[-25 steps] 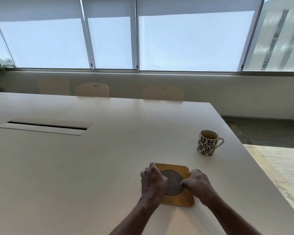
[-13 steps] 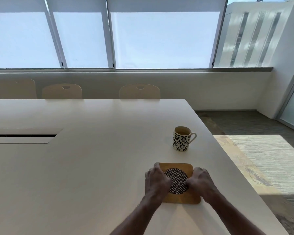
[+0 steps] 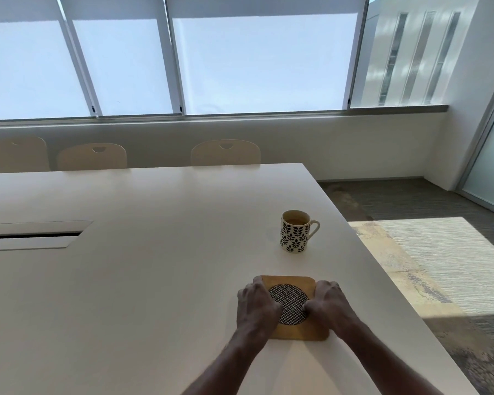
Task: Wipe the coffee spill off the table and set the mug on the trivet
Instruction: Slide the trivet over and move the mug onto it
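Note:
A square wooden trivet with a round black-and-white woven centre lies flat on the white table, near its right edge. My left hand rests on the trivet's left side and my right hand on its right side, fingers curled over its edges. A cream mug with a dark leaf pattern stands upright beyond the trivet, handle pointing right, with brown liquid inside. I cannot make out any spill or cloth.
The table's right edge runs close to the mug and trivet, with carpet floor beyond. A cable slot is set in the table at the left. Three chair backs stand along the far side.
My view has swung to the right, so mug and trivet sit closer together in the picture. Both hands stay on the trivet, which has turned squarer to me.

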`<state>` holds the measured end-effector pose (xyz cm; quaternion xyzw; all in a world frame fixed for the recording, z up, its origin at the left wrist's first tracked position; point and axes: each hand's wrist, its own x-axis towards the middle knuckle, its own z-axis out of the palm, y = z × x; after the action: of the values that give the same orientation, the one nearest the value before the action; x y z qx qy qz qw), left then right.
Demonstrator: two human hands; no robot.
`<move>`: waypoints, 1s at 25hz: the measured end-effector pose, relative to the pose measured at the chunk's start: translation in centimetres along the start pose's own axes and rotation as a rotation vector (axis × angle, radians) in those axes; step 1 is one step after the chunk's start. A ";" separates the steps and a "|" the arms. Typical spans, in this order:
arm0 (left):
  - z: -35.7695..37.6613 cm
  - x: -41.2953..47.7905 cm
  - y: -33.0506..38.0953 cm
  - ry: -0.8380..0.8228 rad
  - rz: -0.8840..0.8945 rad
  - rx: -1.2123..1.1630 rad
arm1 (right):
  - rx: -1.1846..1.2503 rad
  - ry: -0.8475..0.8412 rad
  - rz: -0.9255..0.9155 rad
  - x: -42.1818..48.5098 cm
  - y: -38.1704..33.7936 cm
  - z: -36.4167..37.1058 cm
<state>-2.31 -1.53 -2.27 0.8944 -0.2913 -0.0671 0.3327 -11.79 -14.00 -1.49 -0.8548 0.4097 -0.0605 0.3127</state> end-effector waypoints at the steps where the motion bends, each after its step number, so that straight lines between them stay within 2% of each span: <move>1: 0.0 0.1 0.0 -0.004 0.001 0.004 | -0.001 -0.003 0.005 0.1 0.0 -0.1; 15: 0.6 0.7 -0.5 -0.047 0.002 0.070 | 0.006 -0.064 -0.031 1.9 1.0 0.2; 25: 0.6 5.5 1.4 0.047 0.072 -0.021 | 0.064 0.270 -0.109 7.3 0.9 -2.2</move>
<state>1.35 -5.87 -1.43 0.8811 -0.3148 -0.0372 0.3511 -8.39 -20.94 -1.41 -0.8495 0.3989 -0.2049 0.2779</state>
